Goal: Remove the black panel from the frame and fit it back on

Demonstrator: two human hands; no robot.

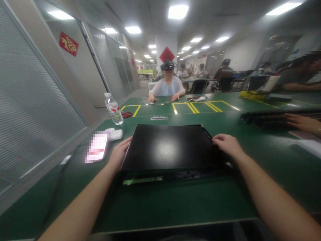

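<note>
Watching remotely, I have the black panel [155, 147] between my hands over the bench [175, 207]. My right hand [227, 144] pinches its right edge, fingers narrow; my left hand [119, 150] lies along the opposite edge, its grip unclear to me. Left of that hand lies a phone [98, 146]; beyond it stands a bottle [114, 112].

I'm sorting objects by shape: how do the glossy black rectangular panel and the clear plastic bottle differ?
The glossy black rectangular panel is broad and flat; the clear plastic bottle is tall and narrow. The panel is dark and opaque; the bottle is see-through around its label. The panel has the left hand and right hand at its side edges; no hand touches the bottle.
</note>
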